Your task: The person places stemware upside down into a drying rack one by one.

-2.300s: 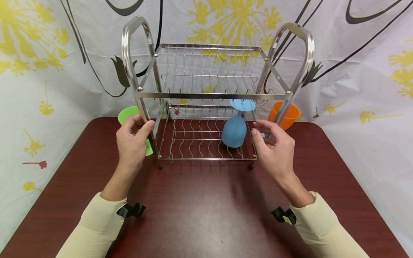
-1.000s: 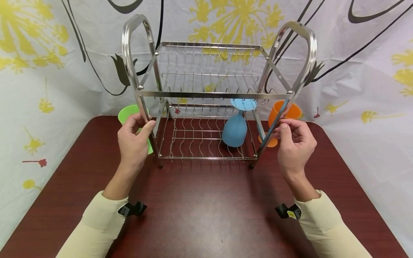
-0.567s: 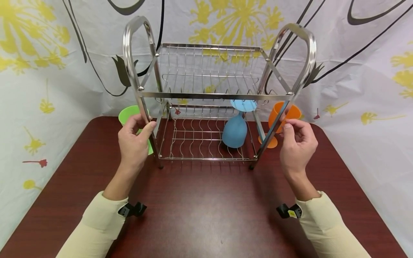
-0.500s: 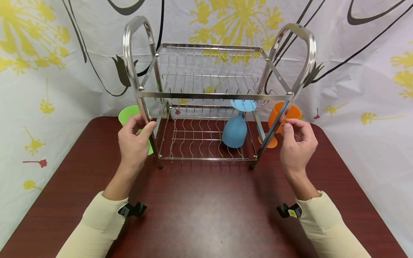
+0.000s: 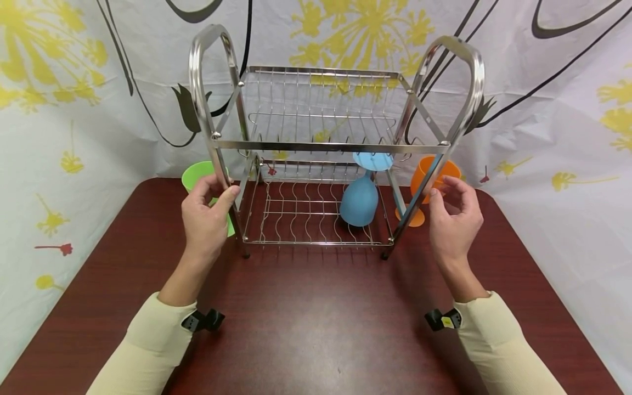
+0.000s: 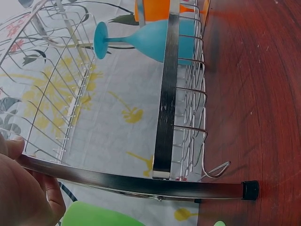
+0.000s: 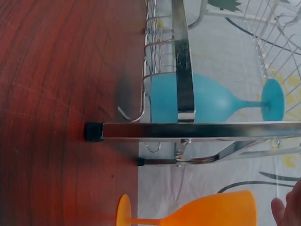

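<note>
Thumb and fingers of the left hand (image 5: 206, 216) pinch the left front upright of the metal dish rack (image 5: 331, 147). The right hand (image 5: 455, 222), thumb and fingertips parted, is just beside the opposite upright, seemingly clear of it, though its wrist view crops most of the hand. By that wrist, a black device (image 5: 434, 320) bears a yellow label (image 5: 447, 322), too small to read. The rack stands between the hands; its lower tier holds an upside-down blue goblet (image 5: 359, 204), nearer the right hand. Just beyond that hand stands an orange goblet (image 7: 218, 212); behind the left, a partly hidden green cup (image 5: 196, 174).
</note>
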The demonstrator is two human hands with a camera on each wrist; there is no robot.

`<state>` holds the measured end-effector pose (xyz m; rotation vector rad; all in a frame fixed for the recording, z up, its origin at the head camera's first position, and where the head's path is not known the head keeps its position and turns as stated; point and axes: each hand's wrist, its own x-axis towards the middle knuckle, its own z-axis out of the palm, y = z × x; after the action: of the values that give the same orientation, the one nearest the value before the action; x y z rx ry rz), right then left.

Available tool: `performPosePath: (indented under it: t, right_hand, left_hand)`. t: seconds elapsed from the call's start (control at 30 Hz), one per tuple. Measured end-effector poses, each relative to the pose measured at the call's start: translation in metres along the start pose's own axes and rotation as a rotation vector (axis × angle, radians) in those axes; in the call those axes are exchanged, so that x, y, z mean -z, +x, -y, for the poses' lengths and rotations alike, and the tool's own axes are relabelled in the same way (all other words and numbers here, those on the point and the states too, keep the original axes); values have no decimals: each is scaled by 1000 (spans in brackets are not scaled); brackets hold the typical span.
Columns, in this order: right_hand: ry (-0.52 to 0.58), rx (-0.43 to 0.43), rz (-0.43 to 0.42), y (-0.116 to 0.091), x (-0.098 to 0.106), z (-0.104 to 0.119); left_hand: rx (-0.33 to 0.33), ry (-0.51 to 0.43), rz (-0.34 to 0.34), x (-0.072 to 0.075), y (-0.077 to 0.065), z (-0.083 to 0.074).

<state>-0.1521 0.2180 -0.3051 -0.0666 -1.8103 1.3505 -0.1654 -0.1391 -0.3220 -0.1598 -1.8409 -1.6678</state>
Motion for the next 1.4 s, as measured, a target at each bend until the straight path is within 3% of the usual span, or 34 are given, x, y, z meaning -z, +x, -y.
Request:
performPosePath:
  t: [0.47, 0.7, 1.0, 1.4]
  right_hand:
    - [-101, -89, 9, 6, 2, -23]
    - [-150, -91, 24, 15, 5, -54]
    - [-200, -92, 36, 18, 4, -67]
    - [-303, -211, 89, 26, 4, -79]
  left_hand:
    - [-9, 9, 8, 0, -1, 0]
    - [0, 17, 11, 1, -1, 2]
    - [-2, 13, 12, 0, 0, 2]
    - [-13, 5, 3, -1, -1, 1]
